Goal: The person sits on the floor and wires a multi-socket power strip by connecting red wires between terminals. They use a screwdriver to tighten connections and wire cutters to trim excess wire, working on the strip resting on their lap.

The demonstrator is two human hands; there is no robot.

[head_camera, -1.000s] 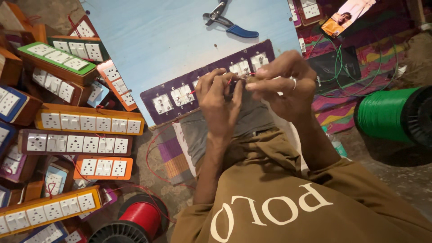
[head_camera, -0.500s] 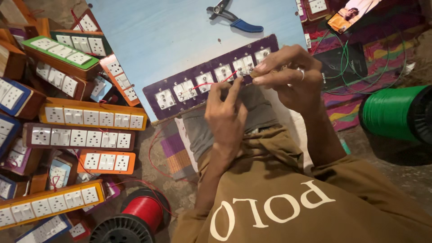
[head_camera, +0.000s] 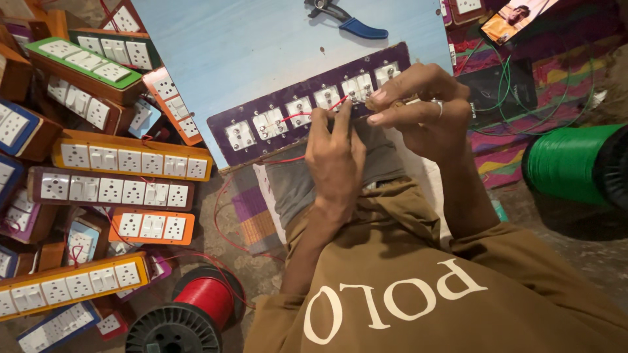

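The left hand (head_camera: 335, 153) pinches a red wire (head_camera: 294, 116) along the purple switch panel (head_camera: 261, 108)'s length, just ahead of its fingertips, right hand (head_camera: 418, 104) closed on it alongside.

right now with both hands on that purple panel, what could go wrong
The purple switch panel lies propped on the lap and overhangs the blue board, so pressure from the right hand could tip it. The thin red wire pinched under the left hand may slip or snap. Loose red wire running towards the red spool could snag an arm.
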